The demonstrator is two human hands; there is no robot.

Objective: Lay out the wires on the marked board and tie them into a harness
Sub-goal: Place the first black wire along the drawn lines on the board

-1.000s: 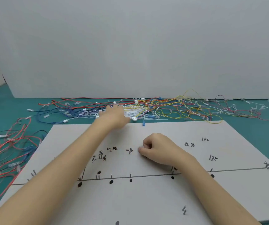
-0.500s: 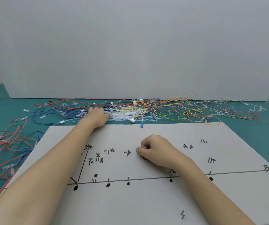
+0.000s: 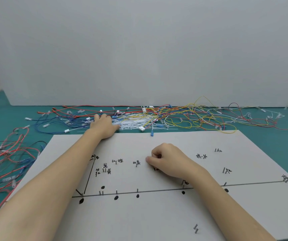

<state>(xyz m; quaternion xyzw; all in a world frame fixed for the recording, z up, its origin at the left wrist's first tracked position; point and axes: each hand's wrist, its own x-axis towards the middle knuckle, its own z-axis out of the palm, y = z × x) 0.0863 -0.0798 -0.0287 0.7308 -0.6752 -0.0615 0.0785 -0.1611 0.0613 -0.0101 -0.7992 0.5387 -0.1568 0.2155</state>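
The marked board [image 3: 157, 216] lies in front of me, pale grey with black lines, dots, small nails and handwritten labels. No wire lies on it. Beyond its far edge a tangle of red, yellow, blue and white wires [image 3: 183, 117] spreads over the green table. My left hand [image 3: 103, 126] reaches past the far edge and rests, fingers stretched out, on the blue wires [image 3: 52, 123] beside a bundle of white cable ties [image 3: 134, 121]. My right hand [image 3: 171, 160] sits on the middle of the board with its fingers curled in a fist, and I see nothing in it.
A second heap of red and dark wires [image 3: 4, 164] lies off the board's left side. A plain white wall [image 3: 139, 49] stands right behind the wire pile. Small nails [image 3: 195, 228] stick up from the board near its front.
My left hand has slid leftward along the wire pile, from over the white cable ties to the blue wires. My right hand has stayed in place on the board.
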